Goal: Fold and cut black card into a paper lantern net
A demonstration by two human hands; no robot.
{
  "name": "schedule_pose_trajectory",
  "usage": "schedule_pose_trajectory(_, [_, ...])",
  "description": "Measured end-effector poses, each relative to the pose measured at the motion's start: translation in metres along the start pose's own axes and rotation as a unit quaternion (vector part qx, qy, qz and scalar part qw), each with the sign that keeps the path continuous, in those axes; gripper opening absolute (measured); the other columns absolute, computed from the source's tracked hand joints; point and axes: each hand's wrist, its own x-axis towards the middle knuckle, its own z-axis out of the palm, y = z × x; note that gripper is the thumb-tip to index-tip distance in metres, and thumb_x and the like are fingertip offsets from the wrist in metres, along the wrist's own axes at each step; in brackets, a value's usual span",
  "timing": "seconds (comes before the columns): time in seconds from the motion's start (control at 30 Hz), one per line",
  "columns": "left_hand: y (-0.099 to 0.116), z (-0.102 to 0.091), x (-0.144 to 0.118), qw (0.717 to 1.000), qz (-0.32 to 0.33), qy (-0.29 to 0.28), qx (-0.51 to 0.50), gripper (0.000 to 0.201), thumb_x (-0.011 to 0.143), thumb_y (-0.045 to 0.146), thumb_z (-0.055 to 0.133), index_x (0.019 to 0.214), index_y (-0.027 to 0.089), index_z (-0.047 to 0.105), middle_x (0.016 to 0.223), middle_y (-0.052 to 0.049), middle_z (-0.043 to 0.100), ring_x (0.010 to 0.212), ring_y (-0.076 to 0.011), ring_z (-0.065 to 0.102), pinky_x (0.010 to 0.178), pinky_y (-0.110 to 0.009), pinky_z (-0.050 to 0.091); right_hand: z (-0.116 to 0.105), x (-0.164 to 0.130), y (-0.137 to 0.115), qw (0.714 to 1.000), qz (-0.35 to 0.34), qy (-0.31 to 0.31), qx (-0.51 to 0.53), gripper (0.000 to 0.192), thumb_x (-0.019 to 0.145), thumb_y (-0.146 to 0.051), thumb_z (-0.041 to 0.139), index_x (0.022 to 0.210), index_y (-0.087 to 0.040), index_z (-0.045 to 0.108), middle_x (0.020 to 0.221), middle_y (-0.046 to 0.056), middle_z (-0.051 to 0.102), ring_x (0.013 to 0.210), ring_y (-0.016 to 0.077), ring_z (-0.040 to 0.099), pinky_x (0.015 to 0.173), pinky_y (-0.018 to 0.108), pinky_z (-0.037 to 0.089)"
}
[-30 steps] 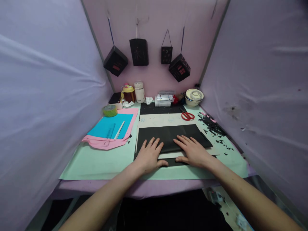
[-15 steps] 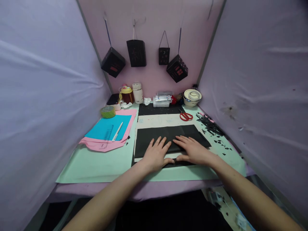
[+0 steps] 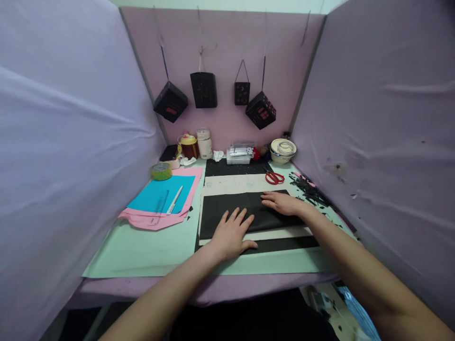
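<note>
On mint mat | left hand (image 3: pixel 231 234), right hand (image 3: pixel 282 202) flat, fingers spread | matte black paper (image 3: pixel 227 208), rectangular

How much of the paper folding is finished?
Done: black scraps lie cut beside the scissors. In hand: the left hand and right hand press flat on the folded black paper. Left: the pink and blue sheets lie uncut.

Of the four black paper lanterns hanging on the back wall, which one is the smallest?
The small flat black paper lantern, third from the left, hung by a triangular handle loop. The other three are clearly bigger, two of them tilted cubes.
</note>
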Motion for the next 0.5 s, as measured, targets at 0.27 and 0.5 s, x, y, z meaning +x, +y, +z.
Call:
schedule_pose_trajectory(0.27, [-0.001, 0.001, 0.000, 1.000, -0.003, -0.001, -0.004, 0.081, 0.082, 0.076, 0.033, 0.146, 0.026, 0.030, 0.154, -0.010, 0.026, 0.142, -0.0324, 0.019, 0.111, -0.054, 0.016, 0.002, -0.001, 0.004, 1.000, -0.006, 0.008, -0.021, 0.061, 0.092, -0.057, 0.032, 0.133, -0.017, 0.053, 0.144, 0.010, 0.044, 0.134, 0.0263, 0.039, 0.111, 0.041, 0.032])
schedule_pose_trajectory(0.5, [0.000, 0.002, 0.000, 1.000, -0.001, 0.000, -0.002, 0.080, 0.083, 0.074, 0.035, 0.146, 0.026, 0.029, 0.154, -0.011, 0.026, 0.141, -0.0321, 0.019, 0.112, -0.054, 0.016, 0.006, -0.021, -0.017, 0.992, -0.029, 0.106, -0.058, 0.060, 0.090, -0.058, 0.040, 0.137, -0.021, 0.048, 0.147, 0.012, 0.040, 0.136, 0.0288, 0.034, 0.111, 0.052, 0.026])
